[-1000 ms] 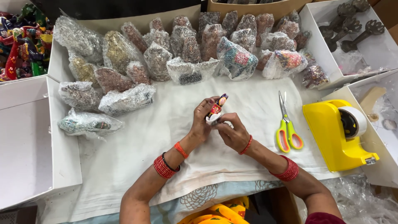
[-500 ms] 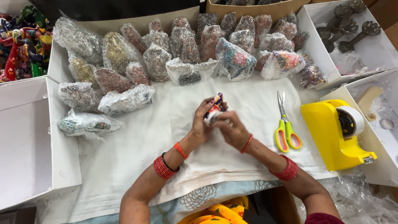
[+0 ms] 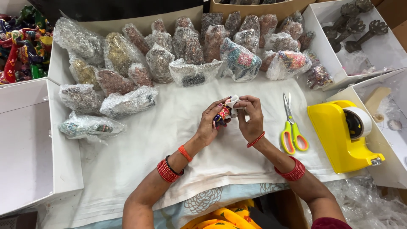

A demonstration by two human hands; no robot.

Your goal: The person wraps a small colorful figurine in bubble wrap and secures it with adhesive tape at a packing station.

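Note:
My left hand (image 3: 208, 125) holds a small, brightly painted figurine (image 3: 221, 115) above the white cloth (image 3: 152, 152) that covers the table. My right hand (image 3: 251, 118) pinches a scrap of white wrapping (image 3: 232, 103) against the top of the same figurine. Both hands meet over the middle of the cloth. Most of the figurine is hidden by my fingers. Red bangles ring both wrists.
Several plastic-wrapped figurines (image 3: 190, 51) lie in rows along the cloth's far and left sides. Yellow-green scissors (image 3: 291, 127) and a yellow tape dispenser (image 3: 343, 135) sit to the right. White boxes (image 3: 25, 144) flank the cloth; the far-right one holds dark metal pieces (image 3: 354, 25). Colourful unwrapped figurines (image 3: 21, 46) are far left.
The figurine has been turned and lowered between my hands, and the white wrapping now covers its top. My hands stay in the same spot.

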